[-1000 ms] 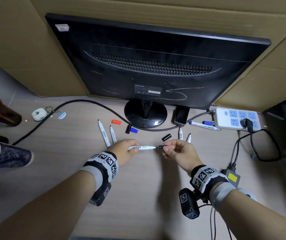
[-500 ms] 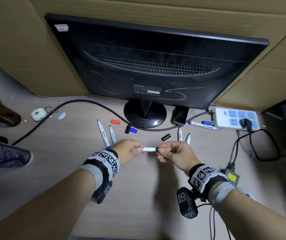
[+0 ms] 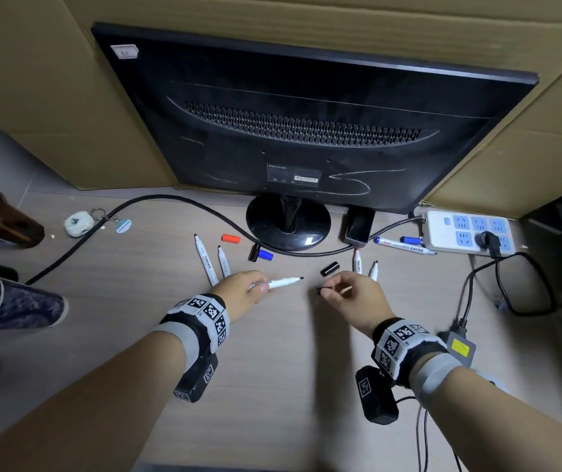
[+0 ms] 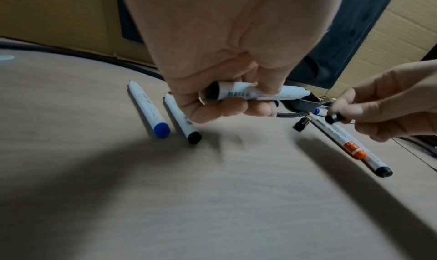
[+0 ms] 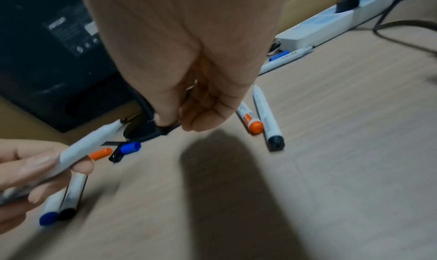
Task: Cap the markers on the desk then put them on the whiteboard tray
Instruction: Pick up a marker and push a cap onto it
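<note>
Holding an uncapped marker (image 3: 281,283) in my left hand (image 3: 242,294), I keep the fingers curled round its white cylindrical barrel, with the dark tip pointing right and free of the desk (image 3: 272,369). In the left wrist view the barrel (image 4: 248,94) shows a printed label and a black end plug. My right hand (image 3: 354,298) pinches a small black cap (image 3: 318,291) between thumb and fingertips; the cap sits just beside the marker tip, with a gap between them.

The desk is a pale wood-grain laminate with a matte surface. Two more white markers (image 3: 212,258) lie side by side just beyond my left hand, one with a blue end (image 4: 162,130), one with a black end (image 4: 194,137). Two further markers (image 3: 364,265) lie just beyond my right hand; one carries orange bands (image 4: 352,148). Loose caps lie near the monitor base (image 3: 288,223): an orange cap (image 3: 231,238), a blue cap (image 3: 265,255) touching a black one, and a separate glossy black cylindrical cap (image 3: 329,269). A sixth marker (image 3: 405,246) lies beside a white rectangular power strip (image 3: 470,233), with a second blue cap (image 3: 410,239) close by. A thick black cable (image 3: 157,201) curves across the desk. The whiteboard tray is outside all three views.
</note>
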Action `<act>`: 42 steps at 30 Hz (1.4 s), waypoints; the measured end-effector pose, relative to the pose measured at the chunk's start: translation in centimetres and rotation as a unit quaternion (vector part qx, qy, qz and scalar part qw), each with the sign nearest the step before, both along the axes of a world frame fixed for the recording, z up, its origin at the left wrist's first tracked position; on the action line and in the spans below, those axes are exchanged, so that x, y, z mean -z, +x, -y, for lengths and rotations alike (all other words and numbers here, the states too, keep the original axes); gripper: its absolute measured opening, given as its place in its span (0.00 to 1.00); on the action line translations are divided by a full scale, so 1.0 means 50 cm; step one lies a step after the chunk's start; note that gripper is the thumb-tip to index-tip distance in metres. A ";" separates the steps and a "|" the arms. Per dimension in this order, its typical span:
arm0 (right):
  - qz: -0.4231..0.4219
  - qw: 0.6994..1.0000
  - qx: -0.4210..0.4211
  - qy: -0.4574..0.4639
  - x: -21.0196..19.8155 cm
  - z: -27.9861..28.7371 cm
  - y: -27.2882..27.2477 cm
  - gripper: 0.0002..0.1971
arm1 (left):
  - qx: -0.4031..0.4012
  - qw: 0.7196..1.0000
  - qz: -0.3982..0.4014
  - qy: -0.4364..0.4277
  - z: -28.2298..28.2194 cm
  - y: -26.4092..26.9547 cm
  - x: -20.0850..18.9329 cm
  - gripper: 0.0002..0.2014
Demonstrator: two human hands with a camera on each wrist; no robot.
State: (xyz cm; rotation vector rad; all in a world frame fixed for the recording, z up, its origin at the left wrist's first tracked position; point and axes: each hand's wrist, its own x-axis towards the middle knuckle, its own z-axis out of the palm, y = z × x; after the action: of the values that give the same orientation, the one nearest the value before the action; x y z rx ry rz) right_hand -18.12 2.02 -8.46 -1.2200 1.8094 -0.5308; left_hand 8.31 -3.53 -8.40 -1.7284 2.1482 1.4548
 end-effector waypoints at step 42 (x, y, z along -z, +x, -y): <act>0.329 0.923 0.198 0.027 -0.026 0.043 0.013 0.04 | -0.007 1.000 -0.018 0.022 0.014 -0.014 -0.006 0.09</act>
State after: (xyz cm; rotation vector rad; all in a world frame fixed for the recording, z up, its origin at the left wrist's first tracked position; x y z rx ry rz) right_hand -17.47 -0.12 -7.15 -0.5240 1.4550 -0.9793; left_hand 7.59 -4.26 -8.11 -1.7192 2.1094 1.5366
